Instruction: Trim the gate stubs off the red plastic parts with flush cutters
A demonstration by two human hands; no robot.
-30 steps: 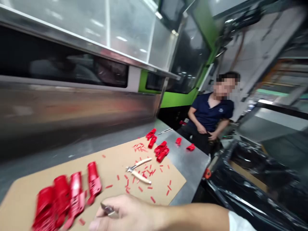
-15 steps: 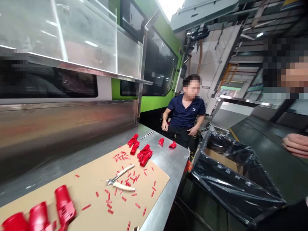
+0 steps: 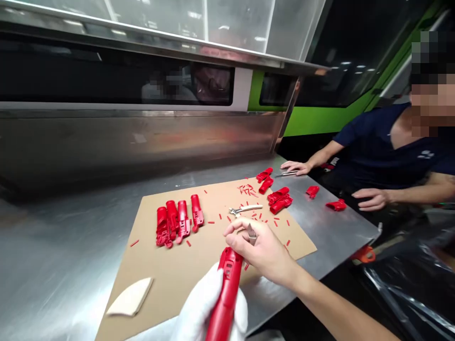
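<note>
Four red parts [image 3: 183, 219] lie at eleven o'clock from the gloved left hand [image 3: 197, 303], which is closed around another red piece [image 3: 225, 298]; at that piece's one o'clock, the right hand [image 3: 266, 251] curls around a small metal tool [image 3: 251, 234].

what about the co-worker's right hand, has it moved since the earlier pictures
Yes, toward the metal table: earlier the co-worker's right hand was off it, back near the body; now it is at the table's edge, beside the tweezers.
</note>
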